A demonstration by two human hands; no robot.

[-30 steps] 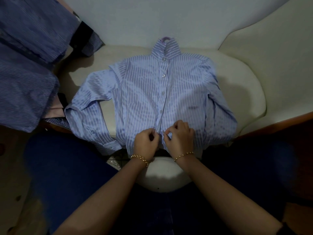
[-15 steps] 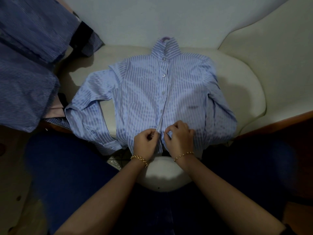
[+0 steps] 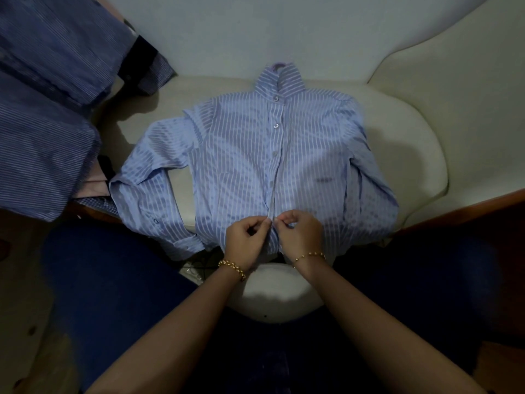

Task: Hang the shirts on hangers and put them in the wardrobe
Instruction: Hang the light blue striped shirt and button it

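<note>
- At far left we see dark blue pinstriped shirts [image 3: 42,143] bunched beside the cream padded chair seat [image 3: 412,155].
- Mid-frame, a pale blue striped button-front shirt [image 3: 235,155] lies flat and front up on that seat. Its collar points away from us, and its sleeve is bent back at the left side.
- The left hand [image 3: 245,237], a gold bead bracelet [image 3: 231,268] on its wrist, has its grip pinched on the shirt's front edge near the hem.
- The right hand [image 3: 302,233], wearing a thin gold chain bracelet [image 3: 309,255], pinches the facing edge — the two grips almost touching at the placket.
</note>
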